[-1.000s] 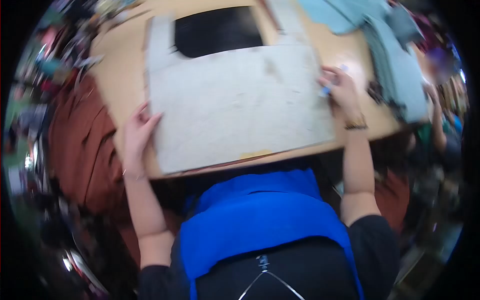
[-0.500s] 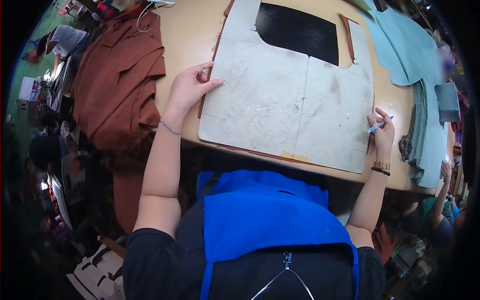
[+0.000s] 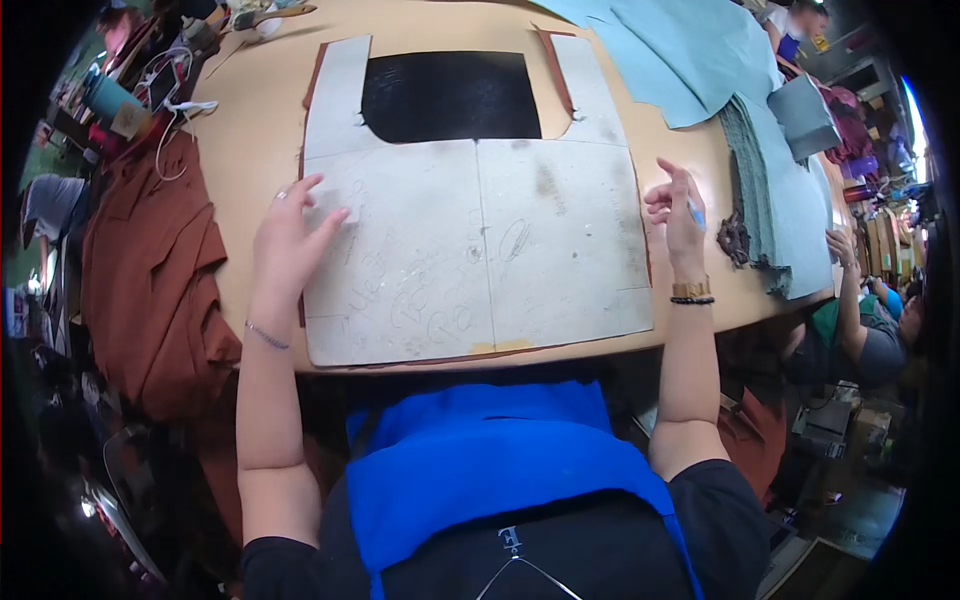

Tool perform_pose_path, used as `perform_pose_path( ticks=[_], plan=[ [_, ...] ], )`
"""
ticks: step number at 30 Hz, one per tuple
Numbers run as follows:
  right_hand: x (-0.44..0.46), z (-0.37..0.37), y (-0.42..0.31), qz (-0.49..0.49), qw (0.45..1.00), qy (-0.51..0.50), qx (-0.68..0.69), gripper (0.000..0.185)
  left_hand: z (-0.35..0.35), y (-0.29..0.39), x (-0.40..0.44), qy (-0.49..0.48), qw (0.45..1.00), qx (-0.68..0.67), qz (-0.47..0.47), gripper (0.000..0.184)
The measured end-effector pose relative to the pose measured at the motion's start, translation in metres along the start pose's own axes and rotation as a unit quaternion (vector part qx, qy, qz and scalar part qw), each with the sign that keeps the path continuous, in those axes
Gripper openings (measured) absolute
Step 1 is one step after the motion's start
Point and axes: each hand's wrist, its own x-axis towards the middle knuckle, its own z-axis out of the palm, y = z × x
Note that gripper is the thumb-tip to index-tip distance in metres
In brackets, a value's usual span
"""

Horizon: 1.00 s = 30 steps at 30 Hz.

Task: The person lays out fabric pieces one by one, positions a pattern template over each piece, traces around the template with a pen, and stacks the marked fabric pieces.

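A whitish U-shaped board (image 3: 420, 240) with pencil marks lies over reddish-brown material, whose edges (image 3: 640, 215) show along its sides. Inside its cut-out is a black panel (image 3: 450, 95). Over the board's left edge is my left hand (image 3: 295, 230), thumb and fingers apart, with nothing in it. Just beyond the right edge, my right hand (image 3: 680, 210) has curled fingers around a blue pen (image 3: 697, 213), its index finger pointing out.
Brown material (image 3: 160, 290) hangs over the table's left side. Light blue sheets (image 3: 690, 60) and a greenish stack (image 3: 755, 190) lie at the right. A white cable (image 3: 180, 105) is at the upper left. Another person's arm (image 3: 850, 290) shows at the far right.
The view has swung, shifting the board left in the picture. My left hand has spread and lies further over the board; my right hand has come off its right edge, still with the pen.
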Motion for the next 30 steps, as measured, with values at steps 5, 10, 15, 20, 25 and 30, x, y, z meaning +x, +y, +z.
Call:
perform_pose_path(
  ticks=[5,10,15,20,25,30],
  plan=[
    [0.015,0.073,-0.016,0.012,0.995,-0.066,0.081,0.044,0.047,0.059,0.052,-0.067,0.972,0.007,0.227,0.051],
    [0.023,0.145,-0.013,-0.09,0.986,-0.12,0.077,0.022,0.067,0.087,0.078,-0.144,0.961,0.092,0.219,0.059],
    [0.028,0.181,-0.007,-0.152,0.977,-0.152,0.004,0.011,0.063,0.09,0.081,-0.174,0.951,0.131,0.218,0.063],
    [0.031,0.189,0.006,-0.2,0.967,-0.153,-0.05,0.009,0.063,0.088,0.077,-0.166,0.952,0.132,0.221,0.061],
    [0.026,0.189,-0.003,-0.219,0.961,-0.143,-0.09,0.009,0.069,0.083,0.065,-0.087,0.956,0.129,0.25,0.058],
    [0.026,0.192,-0.003,-0.246,0.956,-0.133,-0.093,0.008,0.071,0.071,0.044,-0.02,0.972,0.097,0.212,0.053]
  ],
)
